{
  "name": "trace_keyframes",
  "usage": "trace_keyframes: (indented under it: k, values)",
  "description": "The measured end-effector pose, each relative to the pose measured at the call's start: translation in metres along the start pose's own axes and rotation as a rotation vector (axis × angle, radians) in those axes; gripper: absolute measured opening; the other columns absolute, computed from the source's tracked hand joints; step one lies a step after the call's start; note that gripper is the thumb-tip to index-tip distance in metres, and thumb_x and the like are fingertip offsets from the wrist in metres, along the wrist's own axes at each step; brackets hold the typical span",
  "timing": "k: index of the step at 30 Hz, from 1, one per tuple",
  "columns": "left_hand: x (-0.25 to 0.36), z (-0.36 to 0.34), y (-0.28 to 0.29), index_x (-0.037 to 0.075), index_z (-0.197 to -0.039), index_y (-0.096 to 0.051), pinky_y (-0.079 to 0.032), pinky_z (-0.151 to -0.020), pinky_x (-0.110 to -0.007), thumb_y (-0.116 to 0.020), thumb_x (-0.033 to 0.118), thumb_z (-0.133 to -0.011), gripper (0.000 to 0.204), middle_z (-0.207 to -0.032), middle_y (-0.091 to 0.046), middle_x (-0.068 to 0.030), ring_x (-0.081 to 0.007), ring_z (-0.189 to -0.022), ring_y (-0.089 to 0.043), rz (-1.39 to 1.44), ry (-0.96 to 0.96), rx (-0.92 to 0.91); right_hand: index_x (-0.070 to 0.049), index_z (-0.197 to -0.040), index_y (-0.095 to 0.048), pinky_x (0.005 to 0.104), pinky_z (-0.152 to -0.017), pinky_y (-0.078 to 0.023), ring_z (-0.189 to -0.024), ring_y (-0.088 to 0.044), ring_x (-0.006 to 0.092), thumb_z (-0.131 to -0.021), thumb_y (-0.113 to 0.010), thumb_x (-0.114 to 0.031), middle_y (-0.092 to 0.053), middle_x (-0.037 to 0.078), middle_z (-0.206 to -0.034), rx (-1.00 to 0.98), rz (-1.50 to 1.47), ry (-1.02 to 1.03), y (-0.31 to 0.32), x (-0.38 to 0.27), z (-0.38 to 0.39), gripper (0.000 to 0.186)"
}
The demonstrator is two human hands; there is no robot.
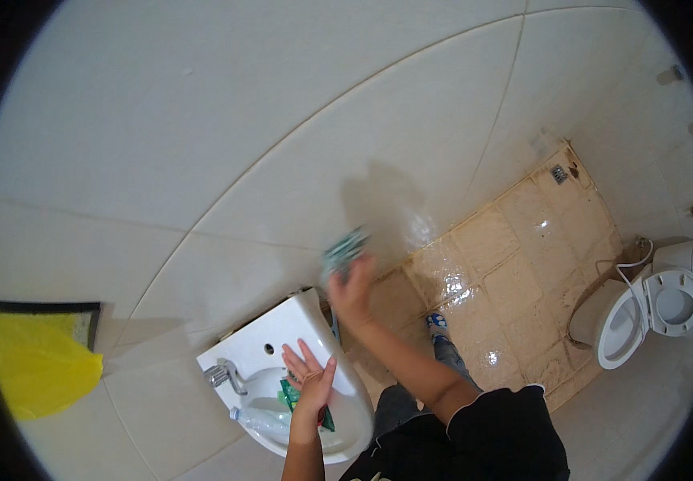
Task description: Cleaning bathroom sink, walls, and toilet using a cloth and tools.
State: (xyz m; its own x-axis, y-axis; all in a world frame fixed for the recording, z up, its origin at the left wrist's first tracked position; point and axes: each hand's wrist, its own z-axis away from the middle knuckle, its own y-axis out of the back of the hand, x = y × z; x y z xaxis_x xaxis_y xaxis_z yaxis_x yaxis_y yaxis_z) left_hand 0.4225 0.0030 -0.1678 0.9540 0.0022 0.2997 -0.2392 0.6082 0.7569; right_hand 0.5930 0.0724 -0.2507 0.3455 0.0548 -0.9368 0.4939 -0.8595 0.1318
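Cloth: we saw a blurred, green-and-white striped cloth (pixel 345 252) just beyond the far right corner of the white ceramic washbasin (pixel 352 393).
Right hand (pixel 350 297): we pinched the cloth in its bent fingers.
Left hand (pixel 312 382): we spread its fingers over the washbasin, contact unclear to us.
Basin contents: we had a green packet (pixel 290 392) and a clear plastic bottle (pixel 264 422) inside the washbasin.
Toilet: our white toilet (pixel 621 329) stood well right of the washbasin.
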Motion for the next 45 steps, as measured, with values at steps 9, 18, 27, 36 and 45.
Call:
trace_keyframes:
  k: [9, 18, 27, 36, 45]
  values:
    - [0.004, 0.002, 0.0, 0.013, -0.142, 0.01, 0.007, -0.099, -0.062, -0.045, 0.053, -0.086, 0.088, -0.143, 0.028, -0.0182, -0.0377, -0.132, 0.024, -0.003, -0.014, 0.035, 0.005, -0.11, -0.034, 0.0385, -0.093, -0.034, -0.101, -0.044, 0.03, -0.07, -0.057, -0.001, -0.043, 0.02, -0.107, 0.208, -0.066, -0.838, -0.059, 0.133, 0.045, 0.046]
    - [-0.004, -0.001, 0.0, 0.001, -0.138, 0.015, 0.009, -0.102, -0.055, -0.063, 0.044, -0.076, 0.109, -0.139, 0.028, -0.0295, -0.0441, -0.131, 0.022, -0.159, -0.178, 0.025, 0.005, -0.108, -0.034, 0.0412, -0.093, -0.032, -0.1, -0.041, 0.0325, -0.073, -0.061, -0.005, -0.04, 0.019, -0.102, -0.022, -0.303, -0.463, -0.082, 0.125, 0.119, 0.046]
    - [-0.008, -0.003, -0.003, 0.005, -0.138, 0.02, -0.001, -0.107, -0.051, -0.068, 0.048, -0.068, 0.121, -0.14, 0.03, -0.0232, -0.0365, -0.133, 0.021, -0.061, -0.132, 0.035, 0.005, -0.107, -0.036, 0.0433, -0.097, -0.03, -0.111, -0.038, 0.0385, -0.075, -0.058, -0.004, -0.036, 0.028, -0.116, 0.313, -0.219, -0.759, -0.112, 0.223, 0.141, 0.04]
    - [-0.001, -0.004, -0.003, 0.005, -0.138, 0.02, 0.0, -0.107, -0.05, -0.065, 0.047, -0.071, 0.116, -0.14, 0.03, -0.0227, -0.0361, -0.133, 0.022, -0.09, -0.061, 0.018, 0.003, -0.129, -0.033, 0.0337, -0.099, -0.031, -0.117, -0.04, 0.0265, -0.085, -0.05, -0.003, -0.04, 0.017, -0.128, 0.551, -0.316, -1.066, -0.058, 0.277, 0.062, 0.046]
    - [0.008, -0.008, -0.005, 0.005, -0.139, 0.019, 0.0, -0.107, -0.049, -0.063, 0.047, -0.074, 0.112, -0.141, 0.03, -0.0222, -0.0356, -0.133, 0.022, -0.138, 0.0, -0.005, 0.004, -0.11, -0.054, 0.0443, -0.094, -0.036, -0.11, -0.045, 0.0345, -0.084, -0.053, -0.012, -0.05, 0.02, -0.119, 0.021, -0.296, 0.074, -0.024, 0.129, 0.046, 0.03]
